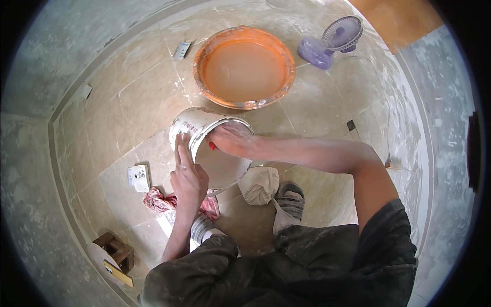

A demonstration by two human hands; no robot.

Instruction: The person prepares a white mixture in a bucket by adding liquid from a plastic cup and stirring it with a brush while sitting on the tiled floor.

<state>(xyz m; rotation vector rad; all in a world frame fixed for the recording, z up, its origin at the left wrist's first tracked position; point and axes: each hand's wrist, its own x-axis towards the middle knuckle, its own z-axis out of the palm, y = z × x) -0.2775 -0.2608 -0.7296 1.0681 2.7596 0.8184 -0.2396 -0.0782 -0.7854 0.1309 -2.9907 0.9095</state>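
Note:
A white plastic bucket point(190, 122), smeared with dried plaster, tips toward me with its mouth facing right and down. My left hand point(187, 176) holds it at the left side of the rim, two fingers stretched along the outer wall. Inside the mouth, my right hand point(232, 139) is closed around something with a small red end point(212, 146); the rest of that thing is hidden by the hand and the bucket. Pale, wet-looking material point(225, 166) coats the inside of the bucket.
Beyond the bucket stands an orange basin point(200, 82) of cloudy water. A purple fan point(327, 46) lies at far right. Around my feet are a red-and-white cloth point(159, 200), a white bag point(260, 185) and a white box point(138, 178). A wooden stool point(116, 250) sits at near left.

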